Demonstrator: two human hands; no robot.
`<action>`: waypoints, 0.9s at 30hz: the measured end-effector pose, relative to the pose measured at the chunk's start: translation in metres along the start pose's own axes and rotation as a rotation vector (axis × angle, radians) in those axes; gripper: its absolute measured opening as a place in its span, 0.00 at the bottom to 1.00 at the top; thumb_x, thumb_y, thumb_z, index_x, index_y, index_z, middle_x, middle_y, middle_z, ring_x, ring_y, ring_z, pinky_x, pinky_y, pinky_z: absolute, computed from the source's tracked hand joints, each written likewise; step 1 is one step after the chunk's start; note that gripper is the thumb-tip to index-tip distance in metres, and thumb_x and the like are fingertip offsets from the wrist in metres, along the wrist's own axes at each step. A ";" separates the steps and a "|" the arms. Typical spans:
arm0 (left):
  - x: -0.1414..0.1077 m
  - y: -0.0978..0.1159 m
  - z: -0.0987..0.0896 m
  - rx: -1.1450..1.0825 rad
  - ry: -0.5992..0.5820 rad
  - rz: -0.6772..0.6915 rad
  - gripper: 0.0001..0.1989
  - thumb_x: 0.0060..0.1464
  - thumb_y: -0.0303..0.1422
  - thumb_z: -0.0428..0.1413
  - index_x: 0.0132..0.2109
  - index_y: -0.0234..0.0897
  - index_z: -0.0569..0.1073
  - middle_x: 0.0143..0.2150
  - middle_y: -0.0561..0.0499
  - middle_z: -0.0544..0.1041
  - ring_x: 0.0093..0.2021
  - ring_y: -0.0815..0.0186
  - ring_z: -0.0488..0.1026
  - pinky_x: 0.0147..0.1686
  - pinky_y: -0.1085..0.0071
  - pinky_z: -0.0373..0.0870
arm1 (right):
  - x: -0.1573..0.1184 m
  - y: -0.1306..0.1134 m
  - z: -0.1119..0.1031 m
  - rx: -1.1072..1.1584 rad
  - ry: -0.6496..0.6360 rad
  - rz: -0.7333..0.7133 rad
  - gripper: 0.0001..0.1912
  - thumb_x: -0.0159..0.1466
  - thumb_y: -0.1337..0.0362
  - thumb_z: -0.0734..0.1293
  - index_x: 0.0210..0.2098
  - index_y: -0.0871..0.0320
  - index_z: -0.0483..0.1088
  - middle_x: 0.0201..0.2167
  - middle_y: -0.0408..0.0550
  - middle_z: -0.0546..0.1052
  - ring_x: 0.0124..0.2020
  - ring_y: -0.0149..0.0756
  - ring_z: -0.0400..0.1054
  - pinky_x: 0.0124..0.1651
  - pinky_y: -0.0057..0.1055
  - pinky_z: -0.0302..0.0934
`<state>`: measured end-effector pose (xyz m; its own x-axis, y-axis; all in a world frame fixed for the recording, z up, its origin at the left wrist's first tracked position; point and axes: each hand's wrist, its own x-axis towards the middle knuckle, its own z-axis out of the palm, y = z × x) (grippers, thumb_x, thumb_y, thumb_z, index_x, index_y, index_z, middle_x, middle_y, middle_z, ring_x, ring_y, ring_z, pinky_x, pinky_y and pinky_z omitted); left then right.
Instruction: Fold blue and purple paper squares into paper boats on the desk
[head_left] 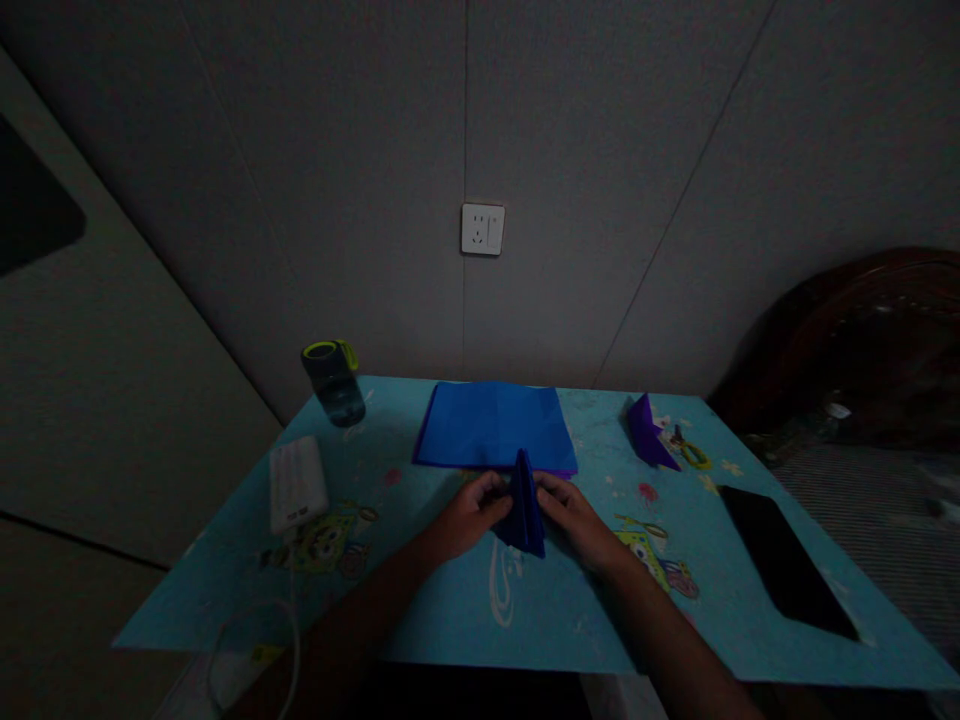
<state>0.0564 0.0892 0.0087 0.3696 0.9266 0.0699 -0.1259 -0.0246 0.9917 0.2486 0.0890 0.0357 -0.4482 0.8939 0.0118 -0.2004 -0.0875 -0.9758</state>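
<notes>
On the left side of the table (592, 630), a white power bank (298, 480) lies near a water bottle (341, 392), and a white cord (298, 645) hangs down over the front edge. Next comes the left hand (472, 512). Its fingers are bent and almost closed, and the thumb and fingers seem to pinch the left side of the folded blue paper (529, 515). Behind the hands lies a short stack of blue sheets (491, 425).

The folded paper is in the middle, between the two hands, standing up on its edge with its layers close together. It looks very light. One layer would be soft and bendy, but many folds should make it a bit stiff — more like thin card. It could crease or tear if it is squeezed hard, and smooth layers might slide on each other. The best place to hold it is low on both sides, near the thick folds, not by the thin tip.

The right hand (571, 512) does the same on the other side: fingers curled in, nearly closed, thumb against the paper. Farther right are a folded purple paper (646, 435), scissors (694, 456) with yellow handles just beside it, and a flat black tablet (786, 560).
</notes>
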 end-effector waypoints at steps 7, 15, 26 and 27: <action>0.000 0.006 -0.003 0.042 0.056 0.024 0.20 0.53 0.50 0.59 0.35 0.36 0.67 0.30 0.56 0.66 0.32 0.69 0.64 0.35 0.72 0.61 | 0.001 -0.002 0.001 0.084 0.124 -0.001 0.17 0.57 0.49 0.74 0.37 0.55 0.71 0.25 0.40 0.72 0.23 0.28 0.63 0.27 0.24 0.57; -0.004 0.008 -0.004 0.039 0.060 0.110 0.32 0.49 0.42 0.65 0.58 0.41 0.63 0.33 0.56 0.68 0.31 0.70 0.67 0.32 0.74 0.63 | 0.011 -0.002 -0.005 0.071 0.412 0.027 0.29 0.47 0.48 0.78 0.40 0.54 0.66 0.17 0.33 0.68 0.17 0.26 0.58 0.22 0.23 0.53; -0.005 0.017 -0.004 0.518 0.166 0.187 0.27 0.51 0.35 0.63 0.58 0.44 0.72 0.51 0.46 0.75 0.50 0.57 0.73 0.49 0.63 0.70 | 0.007 -0.001 -0.004 -0.248 0.338 -0.061 0.23 0.60 0.43 0.66 0.40 0.58 0.71 0.18 0.36 0.65 0.17 0.28 0.57 0.21 0.26 0.49; -0.005 0.017 -0.003 0.488 0.176 0.185 0.24 0.52 0.35 0.62 0.57 0.42 0.73 0.50 0.46 0.76 0.49 0.57 0.73 0.50 0.64 0.69 | 0.007 -0.002 -0.003 -0.317 0.346 -0.103 0.23 0.62 0.44 0.65 0.40 0.58 0.72 0.20 0.39 0.67 0.20 0.30 0.60 0.23 0.27 0.52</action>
<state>0.0492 0.0857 0.0252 0.2174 0.9379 0.2704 0.2829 -0.3257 0.9021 0.2491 0.0966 0.0374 -0.1125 0.9895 0.0912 0.0713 0.0996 -0.9925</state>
